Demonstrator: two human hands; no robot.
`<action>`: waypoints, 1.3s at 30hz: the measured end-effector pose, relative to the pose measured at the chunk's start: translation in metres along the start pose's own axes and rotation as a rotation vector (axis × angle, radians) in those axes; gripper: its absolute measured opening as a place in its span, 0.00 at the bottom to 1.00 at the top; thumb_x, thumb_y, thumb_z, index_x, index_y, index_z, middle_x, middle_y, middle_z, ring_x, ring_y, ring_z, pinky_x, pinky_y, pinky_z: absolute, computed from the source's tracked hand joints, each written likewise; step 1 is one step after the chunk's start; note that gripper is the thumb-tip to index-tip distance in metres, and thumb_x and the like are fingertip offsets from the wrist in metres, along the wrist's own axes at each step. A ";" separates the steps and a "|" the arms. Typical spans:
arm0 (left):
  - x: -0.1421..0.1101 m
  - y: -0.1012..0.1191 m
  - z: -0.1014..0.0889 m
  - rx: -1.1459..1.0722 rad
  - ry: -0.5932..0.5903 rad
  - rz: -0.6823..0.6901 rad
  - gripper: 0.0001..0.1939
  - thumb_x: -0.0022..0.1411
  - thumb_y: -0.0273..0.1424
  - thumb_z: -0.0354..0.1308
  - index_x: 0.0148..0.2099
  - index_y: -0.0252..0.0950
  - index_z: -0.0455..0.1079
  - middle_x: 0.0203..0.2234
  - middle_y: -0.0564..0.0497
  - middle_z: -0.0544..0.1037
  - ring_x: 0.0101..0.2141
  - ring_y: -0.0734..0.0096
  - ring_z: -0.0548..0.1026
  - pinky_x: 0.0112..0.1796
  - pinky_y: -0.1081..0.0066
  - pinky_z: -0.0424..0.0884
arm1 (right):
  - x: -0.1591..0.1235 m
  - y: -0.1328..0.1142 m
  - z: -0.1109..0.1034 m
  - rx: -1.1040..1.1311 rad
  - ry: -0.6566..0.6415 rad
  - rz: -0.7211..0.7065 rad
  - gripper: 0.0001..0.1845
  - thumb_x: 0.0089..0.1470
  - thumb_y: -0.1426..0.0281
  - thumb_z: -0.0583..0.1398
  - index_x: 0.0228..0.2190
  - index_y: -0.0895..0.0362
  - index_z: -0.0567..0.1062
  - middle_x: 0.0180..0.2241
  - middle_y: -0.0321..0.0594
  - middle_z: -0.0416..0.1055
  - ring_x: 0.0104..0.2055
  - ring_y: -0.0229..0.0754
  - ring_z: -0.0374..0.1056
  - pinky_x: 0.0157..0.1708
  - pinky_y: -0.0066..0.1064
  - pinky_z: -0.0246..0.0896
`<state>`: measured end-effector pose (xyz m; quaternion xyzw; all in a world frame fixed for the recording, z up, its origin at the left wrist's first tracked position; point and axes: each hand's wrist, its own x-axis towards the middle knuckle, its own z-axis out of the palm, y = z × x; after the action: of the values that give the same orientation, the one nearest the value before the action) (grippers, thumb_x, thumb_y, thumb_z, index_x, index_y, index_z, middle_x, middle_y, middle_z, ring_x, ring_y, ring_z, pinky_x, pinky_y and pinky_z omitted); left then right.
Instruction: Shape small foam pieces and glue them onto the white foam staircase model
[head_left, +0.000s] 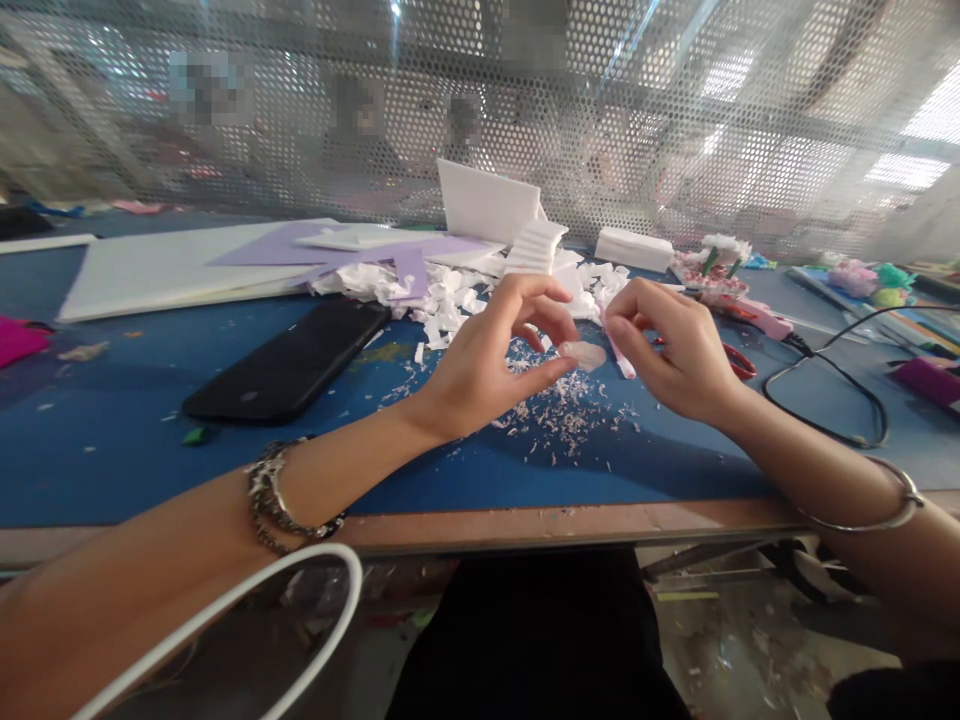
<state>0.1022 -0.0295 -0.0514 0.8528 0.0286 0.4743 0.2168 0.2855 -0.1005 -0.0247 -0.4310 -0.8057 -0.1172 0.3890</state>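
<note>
My left hand [499, 355] pinches a small, pale, translucent piece [583, 355], rounded at its end, between thumb and fingertips above the blue table. Just to its right, my right hand [671, 345] is closed, thumb pressed to the curled fingers; whatever it may hold is hidden. A pink stick-like thing [624, 362] shows just left of the right hand, and I cannot tell whether the fingers touch it. Fine white shavings [559, 420] lie scattered beneath both hands. Behind them is a heap of white foam scraps [450, 305].
A black phone [289, 365] lies at the left. White and lilac foam sheets [172, 265] spread behind it. Right of my right hand are red-handled scissors [741, 362], a pink tool [769, 320] and a black cable [870, 440]. A perforated metal screen [645, 120] stands behind the table.
</note>
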 end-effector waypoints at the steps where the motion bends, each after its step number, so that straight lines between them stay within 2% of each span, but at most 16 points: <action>1: 0.000 0.000 0.000 0.004 -0.006 -0.004 0.24 0.52 0.25 0.59 0.49 0.39 0.54 0.32 0.52 0.73 0.33 0.73 0.73 0.32 0.71 0.72 | 0.000 0.000 0.000 0.035 -0.021 0.004 0.07 0.55 0.70 0.51 0.26 0.58 0.63 0.25 0.35 0.62 0.26 0.31 0.57 0.27 0.25 0.54; 5: 0.000 0.003 0.000 -0.021 -0.020 -0.027 0.24 0.52 0.24 0.59 0.49 0.37 0.54 0.32 0.52 0.72 0.26 0.80 0.72 0.27 0.76 0.71 | 0.000 -0.001 0.002 0.124 -0.104 0.009 0.05 0.54 0.73 0.52 0.31 0.60 0.66 0.28 0.36 0.65 0.29 0.31 0.59 0.29 0.24 0.56; 9: 0.000 0.003 0.000 -0.045 -0.023 -0.054 0.23 0.53 0.24 0.58 0.49 0.39 0.54 0.32 0.53 0.71 0.28 0.79 0.72 0.29 0.75 0.72 | 0.001 0.000 0.003 0.114 -0.101 0.038 0.08 0.56 0.75 0.48 0.26 0.59 0.64 0.24 0.34 0.63 0.25 0.29 0.57 0.27 0.24 0.53; 14: 0.000 0.003 0.000 -0.063 -0.039 -0.023 0.23 0.52 0.23 0.59 0.48 0.37 0.54 0.31 0.53 0.71 0.27 0.80 0.71 0.28 0.77 0.71 | 0.001 0.001 0.003 0.072 -0.127 0.077 0.13 0.57 0.71 0.47 0.22 0.59 0.62 0.20 0.33 0.60 0.22 0.29 0.54 0.24 0.25 0.49; 20: 0.001 0.004 0.000 -0.041 -0.040 -0.050 0.22 0.54 0.25 0.58 0.49 0.38 0.55 0.32 0.53 0.71 0.27 0.80 0.71 0.29 0.77 0.72 | 0.000 0.003 0.004 0.095 -0.066 0.121 0.11 0.55 0.72 0.50 0.22 0.59 0.62 0.19 0.32 0.63 0.21 0.28 0.56 0.24 0.24 0.51; 27: 0.000 0.001 0.000 -0.080 -0.035 -0.050 0.23 0.53 0.25 0.59 0.49 0.39 0.55 0.32 0.53 0.71 0.27 0.78 0.72 0.29 0.74 0.73 | 0.000 0.006 0.004 0.139 -0.002 0.036 0.07 0.55 0.74 0.51 0.25 0.58 0.61 0.21 0.32 0.61 0.23 0.29 0.56 0.26 0.26 0.52; 30: 0.000 0.001 0.000 -0.086 -0.031 -0.059 0.23 0.53 0.24 0.59 0.48 0.40 0.55 0.32 0.53 0.71 0.27 0.77 0.72 0.29 0.74 0.73 | -0.002 0.007 0.006 0.166 -0.009 0.049 0.04 0.54 0.74 0.52 0.27 0.57 0.61 0.24 0.32 0.61 0.24 0.29 0.56 0.27 0.26 0.53; 36: 0.000 0.001 -0.002 -0.047 -0.046 -0.093 0.22 0.53 0.26 0.58 0.49 0.38 0.54 0.33 0.52 0.70 0.28 0.78 0.71 0.32 0.73 0.72 | -0.002 0.003 0.004 0.182 -0.136 0.041 0.03 0.55 0.74 0.51 0.29 0.59 0.61 0.24 0.32 0.61 0.24 0.27 0.56 0.26 0.23 0.53; 39: -0.001 0.003 -0.002 -0.047 -0.048 -0.107 0.22 0.54 0.26 0.58 0.49 0.38 0.54 0.33 0.53 0.70 0.28 0.78 0.71 0.31 0.73 0.71 | -0.001 0.001 0.002 0.166 -0.147 0.035 0.08 0.57 0.73 0.49 0.27 0.59 0.63 0.22 0.33 0.62 0.23 0.28 0.56 0.26 0.23 0.53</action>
<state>0.0999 -0.0314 -0.0499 0.8558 0.0581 0.4421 0.2624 0.2854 -0.0996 -0.0265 -0.4188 -0.8313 -0.0112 0.3652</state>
